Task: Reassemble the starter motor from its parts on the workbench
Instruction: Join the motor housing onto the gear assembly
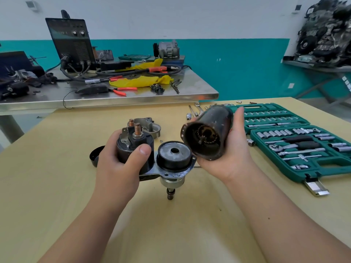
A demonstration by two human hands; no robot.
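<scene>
The left hand (117,164) grips the solenoid (133,147) of the drive assembly (173,155) over the workbench (57,186), and the right hand (234,149) clasps the tilted motor housing (209,130) beside it; brought down askew, the housing could jam or pinch fingers.

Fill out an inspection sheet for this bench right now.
Surface: workbench, pale wood with small dark specks.
Job's things: solenoid joined to a round gear case with its shaft pointing at the person; motor housing lifted, open end toward the camera; nose housing and black cap on the bench.
Clutter: open green socket set at right; loose sockets and wrenches behind.
Grippers: left hand grips the solenoid; right hand holds the motor housing.
Cables: welder leads coiled on the steel table.
Surroundings: welder, yellow cloth, orange pliers on that table; engine on a shelf.
</scene>
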